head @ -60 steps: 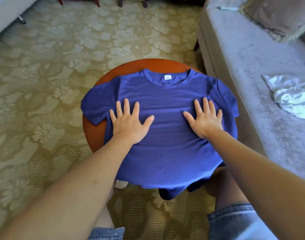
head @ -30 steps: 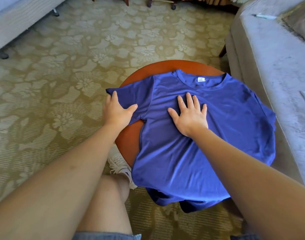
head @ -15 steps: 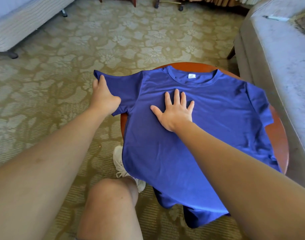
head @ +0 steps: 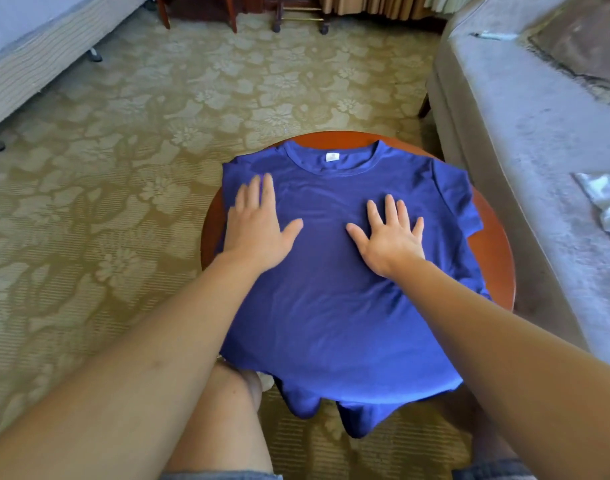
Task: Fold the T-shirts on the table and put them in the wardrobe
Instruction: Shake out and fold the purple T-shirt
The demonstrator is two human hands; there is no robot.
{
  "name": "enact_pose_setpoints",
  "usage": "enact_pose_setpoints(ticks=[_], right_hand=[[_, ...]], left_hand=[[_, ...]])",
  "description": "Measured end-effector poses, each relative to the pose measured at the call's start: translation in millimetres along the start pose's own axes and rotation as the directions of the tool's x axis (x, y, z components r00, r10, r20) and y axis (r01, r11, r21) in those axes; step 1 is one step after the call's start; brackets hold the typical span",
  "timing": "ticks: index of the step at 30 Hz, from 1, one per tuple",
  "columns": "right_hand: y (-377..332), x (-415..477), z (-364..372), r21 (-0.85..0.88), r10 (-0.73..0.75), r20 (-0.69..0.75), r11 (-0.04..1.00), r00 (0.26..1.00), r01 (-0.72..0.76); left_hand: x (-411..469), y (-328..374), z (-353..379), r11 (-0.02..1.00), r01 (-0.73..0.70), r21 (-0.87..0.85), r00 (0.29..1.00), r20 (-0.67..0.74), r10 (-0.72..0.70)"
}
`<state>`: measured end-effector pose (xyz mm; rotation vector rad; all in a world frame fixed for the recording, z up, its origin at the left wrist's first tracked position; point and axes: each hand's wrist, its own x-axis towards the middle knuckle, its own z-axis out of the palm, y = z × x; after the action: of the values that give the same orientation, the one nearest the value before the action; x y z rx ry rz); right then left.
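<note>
Two flat hands, the left hand [head: 258, 230] and the right hand [head: 390, 240], are pressing a blue T-shirt [head: 331, 306] with fingers straight and spread, grasping nothing. The smooth, faintly shiny shirt is lying across a round, glossy reddish-brown wooden table [head: 497, 271] at frame centre, its hem hanging over the near rim. A floral olive-gold carpet [head: 158, 133] is covering the floor. A grey velvety sofa [head: 521, 133] carrying a crumpled white cloth [head: 605, 202] is running along the right, and a striped bed base [head: 36, 57] is sitting at the upper left.

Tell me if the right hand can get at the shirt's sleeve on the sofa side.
Probably yes. The right hand lies flat on the shirt, and that sleeve lies uncovered on the table beside it, nothing between them.
</note>
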<state>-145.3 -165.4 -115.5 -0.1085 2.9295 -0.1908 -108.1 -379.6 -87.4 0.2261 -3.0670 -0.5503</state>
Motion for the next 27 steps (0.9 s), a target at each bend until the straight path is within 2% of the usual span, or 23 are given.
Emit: enact_pose_setpoints(ticks=[2, 3, 12, 17, 20, 21, 23, 25, 27], right_hand=[[2, 1, 4, -0.005, -0.01, -0.004, 1.0, 1.0, 0.01], [1, 1, 4, -0.009, -0.014, -0.01, 1.0, 1.0, 0.014], [5, 0, -3, 0.024, -0.038, 0.028, 0.999, 0.999, 0.037], [65, -3, -14, 0.109, 0.151, -0.158, 0.985, 0.976, -0.135], [96, -10, -12, 0.119, 0.189, -0.072, 0.977, 0.979, -0.179], [99, -13, -9, 0.14, 0.165, -0.058, 0.978, 0.985, -0.155], [100, -19, -4, 0.251, 0.116, -0.143, 0.965, 0.983, -0.078], [99, -17, -11, 0.539, 0.183, -0.28, 0.842, 0.942, -0.004], [107, 2, -20, 0.773, 0.33, -0.279, 0.634, 0.902, 0.007]], left_hand=[[-5, -2, 21, 0.983, 0.08, 0.165, 0.985, 0.135, -0.103], [-7, -2, 27, 0.973, 0.099, 0.208, 0.98, 0.149, -0.132], [4, -20, 25, 0.955, 0.084, 0.284, 0.984, 0.128, -0.124], [9, -22, 13, 0.945, 0.108, 0.31, 0.964, 0.198, -0.175], [18, 9, 10, 0.929, 0.212, 0.305, 0.953, 0.147, -0.265], [19, 27, 14, 0.931, 0.193, 0.311, 0.964, 0.119, -0.239], [16, 69, 31, 0.955, 0.052, 0.291, 0.989, 0.119, -0.09], [8, 104, 52, 0.968, -0.073, 0.239, 0.985, 0.172, 0.031], [2, 119, 69, 0.973, -0.076, 0.218, 0.982, 0.187, 0.034]])
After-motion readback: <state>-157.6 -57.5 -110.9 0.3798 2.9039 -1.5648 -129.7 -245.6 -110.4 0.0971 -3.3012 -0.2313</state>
